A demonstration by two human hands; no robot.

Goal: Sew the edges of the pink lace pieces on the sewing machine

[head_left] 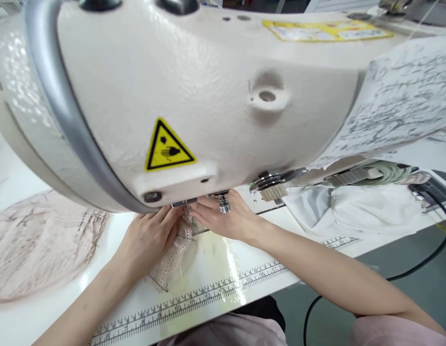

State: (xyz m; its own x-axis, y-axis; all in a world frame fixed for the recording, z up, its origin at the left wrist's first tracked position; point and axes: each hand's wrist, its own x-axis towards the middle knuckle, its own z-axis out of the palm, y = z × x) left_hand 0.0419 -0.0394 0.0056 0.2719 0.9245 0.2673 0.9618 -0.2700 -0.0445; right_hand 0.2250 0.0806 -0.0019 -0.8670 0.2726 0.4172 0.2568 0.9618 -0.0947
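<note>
A pale pink strip of scalloped lace trim (176, 257) with dark loose threads lies on the white table, running under the head of a sewing machine (208, 96). On its left side, my left hand (149, 240) is closed on the lace, its fingertips partly tucked beneath the machine head. My right hand (228, 216) holds the lace from the right, fingers together at its edge; the machine's small metal parts cover some of this hand. The needle and the stitching spot are hidden behind the machine head.
Sheer pink fabric (46, 245) is heaped at the left. White cloth (374, 209) and a green coiled cord (387, 173) lie at the right. Handwritten paper (399, 105) hangs off the machine. A printed ruler (208, 295) follows the table's front edge; a black cable (421, 264) loops below.
</note>
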